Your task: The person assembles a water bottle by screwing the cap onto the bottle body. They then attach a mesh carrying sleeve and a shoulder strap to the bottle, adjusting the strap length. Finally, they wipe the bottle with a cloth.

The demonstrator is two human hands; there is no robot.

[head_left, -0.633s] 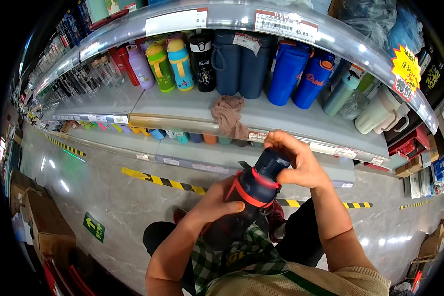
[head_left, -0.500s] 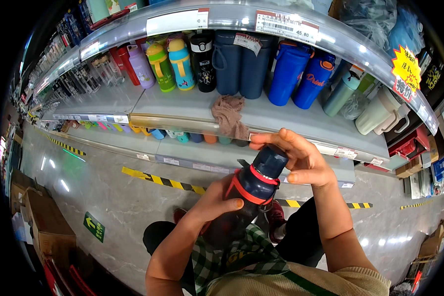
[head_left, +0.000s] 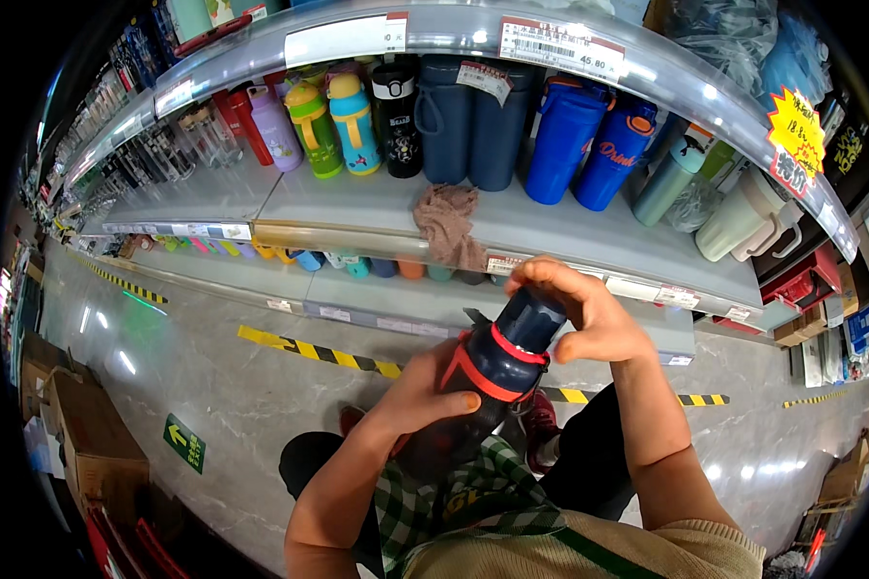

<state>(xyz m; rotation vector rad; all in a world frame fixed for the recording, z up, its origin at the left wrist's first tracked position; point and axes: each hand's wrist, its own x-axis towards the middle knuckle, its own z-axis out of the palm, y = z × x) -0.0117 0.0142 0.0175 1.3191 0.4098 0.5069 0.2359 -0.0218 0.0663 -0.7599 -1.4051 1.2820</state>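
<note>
A dark navy water bottle (head_left: pixel 505 364) with a red strap and red ring is tilted in front of my body, its top pointing up and to the right. My left hand (head_left: pixel 429 394) is closed around its side, thumb across the front. At the upper end, my right hand (head_left: pixel 601 317) has its fingers curled over the dark cap (head_left: pixel 532 320). The right thumb is bent close to the cap's near side; whether it touches cannot be told. The bottle's lower part lies in shade over a green checked apron (head_left: pixel 420 516).
Ahead is a grey shelf (head_left: pixel 338 206) with several bottles, among them blue bottles (head_left: pixel 562 145) and a green one (head_left: pixel 314 130). A crumpled brown cloth (head_left: pixel 449 227) hangs over its front edge. Black-and-yellow tape (head_left: pixel 323 354) crosses the floor; a carton (head_left: pixel 97 434) stands left.
My right fingers, stretched out beside the cap before, have curled over its top, and the thumb has drawn in. The left hand keeps its hold on the bottle, almost unmoved.
</note>
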